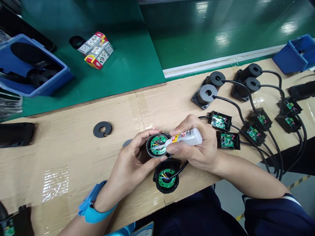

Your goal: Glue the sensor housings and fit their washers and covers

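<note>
My left hand (pixel 133 160) is closed around a round black housing (pixel 157 146) that has a green circuit board inside. My right hand (pixel 197 144) grips a small white glue bottle (pixel 188 137), whose nozzle points down onto that board. Just below on the bench lies a second round black housing (pixel 166 177) with a green board, a black cable running from it. A blue strap (pixel 92 205) wraps my left wrist.
A black ring (pixel 102 129) lies on the cardboard-covered bench (pixel 73 157). Several black cylinders (pixel 208 93) with cables and open boxes with green boards (pixel 219 121) sit at right. Blue bins (pixel 29 65) stand at left and far right (pixel 297 52). A small printed carton (pixel 96 49) rests on the green mat.
</note>
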`<act>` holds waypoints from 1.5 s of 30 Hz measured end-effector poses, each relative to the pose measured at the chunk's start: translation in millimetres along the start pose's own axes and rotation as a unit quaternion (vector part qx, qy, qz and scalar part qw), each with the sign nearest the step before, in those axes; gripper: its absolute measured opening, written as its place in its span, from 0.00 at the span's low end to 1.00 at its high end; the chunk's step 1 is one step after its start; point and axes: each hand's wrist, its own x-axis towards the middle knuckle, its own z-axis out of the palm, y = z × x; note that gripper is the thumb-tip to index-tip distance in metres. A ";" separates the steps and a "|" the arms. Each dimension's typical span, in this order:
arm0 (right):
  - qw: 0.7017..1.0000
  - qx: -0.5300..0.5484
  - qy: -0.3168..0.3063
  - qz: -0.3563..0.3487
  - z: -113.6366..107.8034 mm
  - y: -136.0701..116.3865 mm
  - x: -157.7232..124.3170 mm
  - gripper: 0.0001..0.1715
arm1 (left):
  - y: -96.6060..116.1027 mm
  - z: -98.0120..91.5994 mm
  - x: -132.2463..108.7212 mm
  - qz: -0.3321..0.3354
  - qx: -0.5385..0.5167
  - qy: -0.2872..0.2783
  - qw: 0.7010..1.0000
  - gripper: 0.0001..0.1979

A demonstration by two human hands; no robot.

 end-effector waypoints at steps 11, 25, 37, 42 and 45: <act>0.999 -0.028 0.040 0.009 1.9 1.3 -0.4 0.14 | -3.8 -1.1 -1.9 0.019 0.030 -0.001 0.999 0.28; 0.955 0.119 0.193 0.190 -31.4 17.1 29.9 0.26 | -0.7 -60.7 -1.3 0.114 0.226 0.108 0.961 0.18; 0.991 -0.071 -0.019 0.115 20.9 90.6 163.5 0.18 | -44.2 -81.3 -19.9 0.164 0.396 -0.011 0.904 0.05; 0.987 -0.128 -0.044 0.087 41.8 120.0 199.7 0.16 | -50.4 -87.5 -24.5 0.159 0.389 -0.008 0.907 0.04; 0.985 -0.153 -0.036 0.077 42.4 122.5 203.9 0.21 | -38.7 -87.6 -26.2 0.178 0.378 0.025 0.908 0.05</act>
